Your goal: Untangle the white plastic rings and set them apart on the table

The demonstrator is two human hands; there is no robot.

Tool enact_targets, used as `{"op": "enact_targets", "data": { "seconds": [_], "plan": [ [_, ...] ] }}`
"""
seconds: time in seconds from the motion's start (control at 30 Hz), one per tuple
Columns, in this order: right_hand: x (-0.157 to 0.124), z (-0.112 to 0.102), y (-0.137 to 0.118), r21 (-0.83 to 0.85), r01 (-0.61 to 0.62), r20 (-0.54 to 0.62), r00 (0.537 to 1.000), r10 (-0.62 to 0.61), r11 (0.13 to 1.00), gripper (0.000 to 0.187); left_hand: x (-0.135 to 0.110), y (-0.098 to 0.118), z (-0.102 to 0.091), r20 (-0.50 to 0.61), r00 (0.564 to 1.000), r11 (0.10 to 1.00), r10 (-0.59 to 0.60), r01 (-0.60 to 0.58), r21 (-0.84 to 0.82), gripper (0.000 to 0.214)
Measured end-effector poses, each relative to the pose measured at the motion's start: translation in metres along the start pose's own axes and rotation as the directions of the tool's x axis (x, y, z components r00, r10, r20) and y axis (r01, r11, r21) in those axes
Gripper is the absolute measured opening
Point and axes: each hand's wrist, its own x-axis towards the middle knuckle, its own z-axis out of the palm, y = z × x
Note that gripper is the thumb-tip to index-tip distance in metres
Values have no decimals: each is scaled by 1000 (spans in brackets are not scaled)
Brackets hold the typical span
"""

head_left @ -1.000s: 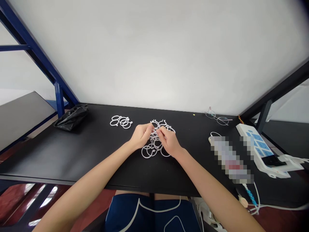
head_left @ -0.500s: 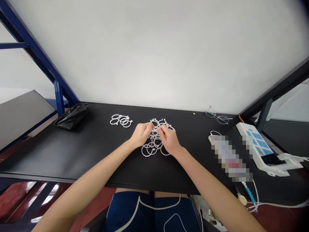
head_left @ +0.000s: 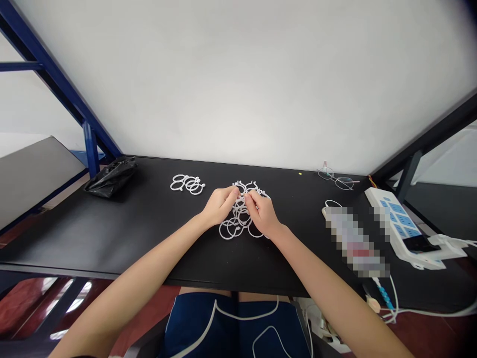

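Note:
Over a loose pile of white plastic rings [head_left: 231, 229] on the black table, my two hands meet with their fingertips close together. My left hand [head_left: 220, 205] is closed, thumb pressed to the curled forefinger. In the same way my right hand [head_left: 263, 214] is pinched shut just beside it. A white ring appears to be held between them, mostly hidden by the fingers and hard to separate from the pile beneath. Several rings with small knobs at their ends fan out behind and in front of the hands. A smaller group of white rings [head_left: 187, 184] lies apart to the left.
A crumpled black plastic bag [head_left: 114, 176] lies at the table's back left. To the right are eyeglasses [head_left: 335, 179], a blurred-out phone [head_left: 354, 243] with a cable, and a white power strip [head_left: 398, 219] with blue sockets. A white wall [head_left: 238, 89] rises behind the table.
Both hands stay over the pile with fingertips pinched; the fingers shift only slightly. The whole view has moved a little. The ring groups look the same.

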Motion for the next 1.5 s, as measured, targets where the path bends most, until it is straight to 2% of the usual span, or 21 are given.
{"op": "enact_targets", "data": {
  "seconds": [0.23,1.5],
  "plan": [
    [0,-1,0,35,-16,36,999,15,999,33,0,-3,2,14,998,995,-63,64,-77,49],
    [1,-2,-3,37,-30,42,999,29,999,32,1,-2,0,17,1000,999,22,-21,-28,45]
  ]
}}
